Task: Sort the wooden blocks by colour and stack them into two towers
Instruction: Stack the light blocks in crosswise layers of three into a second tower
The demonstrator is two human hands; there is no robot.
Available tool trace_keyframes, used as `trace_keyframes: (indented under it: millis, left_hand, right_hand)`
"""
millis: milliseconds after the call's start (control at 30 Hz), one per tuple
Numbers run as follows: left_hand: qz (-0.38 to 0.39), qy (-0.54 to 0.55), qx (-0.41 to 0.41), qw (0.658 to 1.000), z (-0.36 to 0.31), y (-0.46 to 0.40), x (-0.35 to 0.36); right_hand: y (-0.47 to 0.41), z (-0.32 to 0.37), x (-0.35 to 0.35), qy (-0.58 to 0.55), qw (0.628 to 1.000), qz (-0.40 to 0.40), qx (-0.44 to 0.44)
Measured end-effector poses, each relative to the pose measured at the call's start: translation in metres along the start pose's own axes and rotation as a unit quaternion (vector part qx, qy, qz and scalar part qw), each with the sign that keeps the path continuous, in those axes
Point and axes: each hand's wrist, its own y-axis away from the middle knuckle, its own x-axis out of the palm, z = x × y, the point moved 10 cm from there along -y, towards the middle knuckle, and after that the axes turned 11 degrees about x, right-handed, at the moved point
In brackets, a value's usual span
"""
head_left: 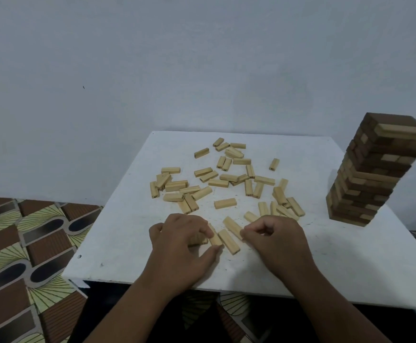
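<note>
- Step in hand: a base row of pale blocks is being laid at the white table's near edge; one is pinched by the left hand; another is touched by the right hand's curled fingers.
- Loose pale blocks lie scattered mid-table; a mixed tower stands far right.
- Next move, as judged: three blocks must be squared together.

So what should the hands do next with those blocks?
Probably push the three near blocks together into a first layer: the left hand pinches one light block, the right hand touches another, and a third lies between them.
</note>
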Motion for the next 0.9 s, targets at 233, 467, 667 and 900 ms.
trace_keyframes:
  millis: [233, 467, 667, 900]
  left_hand:
    - [0.053, -0.064, 0.032, 0.996, -0.017, -0.001, 0.011]
    - [0.073, -0.086, 0.038, 0.993, -0.016, -0.001, 0.013]
    - [0.085, -0.101, 0.039, 0.990, -0.016, -0.001, 0.018]
    - [0.109, -0.102, 0.032, 0.988, -0.009, -0.003, 0.026]
  right_hand:
    - [-0.001, 0.002, 0.008, 0.157, 0.984, -0.007, -0.083]
    - [0.001, 0.007, 0.018, 0.149, 0.981, 0.031, -0.122]
    - [-0.001, 0.007, 0.024, 0.155, 0.978, 0.058, -0.125]
    - [-0.004, 0.002, 0.029, 0.163, 0.977, 0.094, -0.104]
